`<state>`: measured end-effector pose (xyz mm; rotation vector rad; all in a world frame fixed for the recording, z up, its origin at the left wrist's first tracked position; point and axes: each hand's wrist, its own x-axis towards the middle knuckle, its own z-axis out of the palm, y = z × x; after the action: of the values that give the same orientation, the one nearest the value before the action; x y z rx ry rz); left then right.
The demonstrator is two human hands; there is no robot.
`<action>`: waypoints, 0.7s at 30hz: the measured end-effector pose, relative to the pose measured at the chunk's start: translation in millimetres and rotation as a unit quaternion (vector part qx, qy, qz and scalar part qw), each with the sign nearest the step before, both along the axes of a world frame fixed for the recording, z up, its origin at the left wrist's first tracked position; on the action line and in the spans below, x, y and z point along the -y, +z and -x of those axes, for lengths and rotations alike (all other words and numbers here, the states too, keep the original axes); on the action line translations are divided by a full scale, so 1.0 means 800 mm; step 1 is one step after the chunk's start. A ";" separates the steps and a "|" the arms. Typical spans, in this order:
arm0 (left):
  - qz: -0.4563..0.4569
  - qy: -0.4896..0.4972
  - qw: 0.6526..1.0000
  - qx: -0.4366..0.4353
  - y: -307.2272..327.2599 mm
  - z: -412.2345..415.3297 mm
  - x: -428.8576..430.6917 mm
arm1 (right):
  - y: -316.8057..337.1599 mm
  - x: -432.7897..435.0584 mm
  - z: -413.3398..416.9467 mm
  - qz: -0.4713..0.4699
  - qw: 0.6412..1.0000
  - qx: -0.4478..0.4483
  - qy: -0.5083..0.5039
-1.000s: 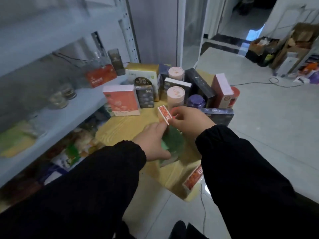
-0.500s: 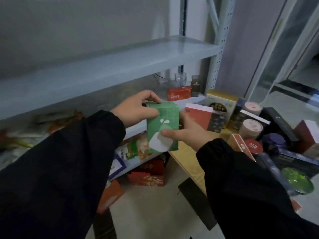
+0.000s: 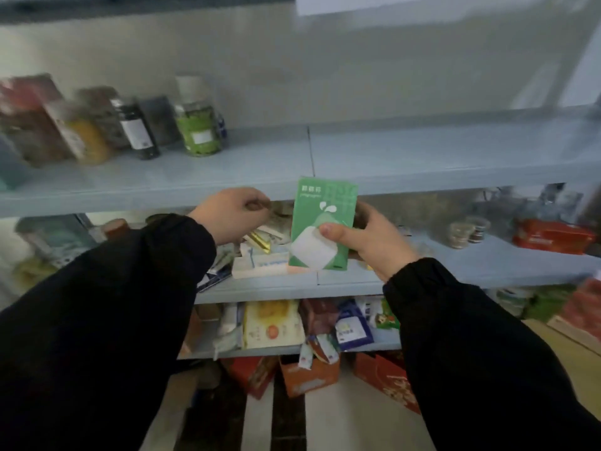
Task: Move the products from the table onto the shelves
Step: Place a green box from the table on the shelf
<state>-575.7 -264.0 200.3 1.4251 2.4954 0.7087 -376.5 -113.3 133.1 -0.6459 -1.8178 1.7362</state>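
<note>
The right hand [image 3: 370, 245] grips a flat green cardboard carton [image 3: 320, 203] upright, thumb across its white printed patch and fingers [image 3: 361, 211] curled behind, its top edge level with the front edge of the smooth pale-blue upper shelf [image 3: 422, 151]. That shelf lies bare from its middle seam to the right end, while clear-walled jars, one with green contents [image 3: 199, 128], crowd its left part. Half a second ago both hands held the carton lower; now the left hand [image 3: 231, 213] has let go and hangs beside it, fingers curled on nothing, before the cluttered middle shelf [image 3: 487, 265].
</note>
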 end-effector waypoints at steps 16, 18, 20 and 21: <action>0.193 0.168 0.957 -0.134 -0.028 0.192 -0.011 | 0.078 -0.077 0.278 -0.167 0.978 0.009 0.126; 0.202 0.201 0.948 -0.139 -0.032 0.209 -0.008 | 0.075 -0.081 0.317 -0.179 0.972 0.014 0.151; 0.198 0.242 0.941 -0.126 -0.030 0.222 -0.002 | 0.069 -0.081 0.355 -0.200 0.963 0.019 0.177; 0.192 0.256 0.939 -0.127 -0.028 0.226 0.001 | 0.065 -0.080 0.372 -0.212 0.959 0.014 0.186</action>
<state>-756.8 -264.4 178.3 0.7735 3.0236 0.0797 -674.5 -49.6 185.3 -0.1588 -2.3512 1.4739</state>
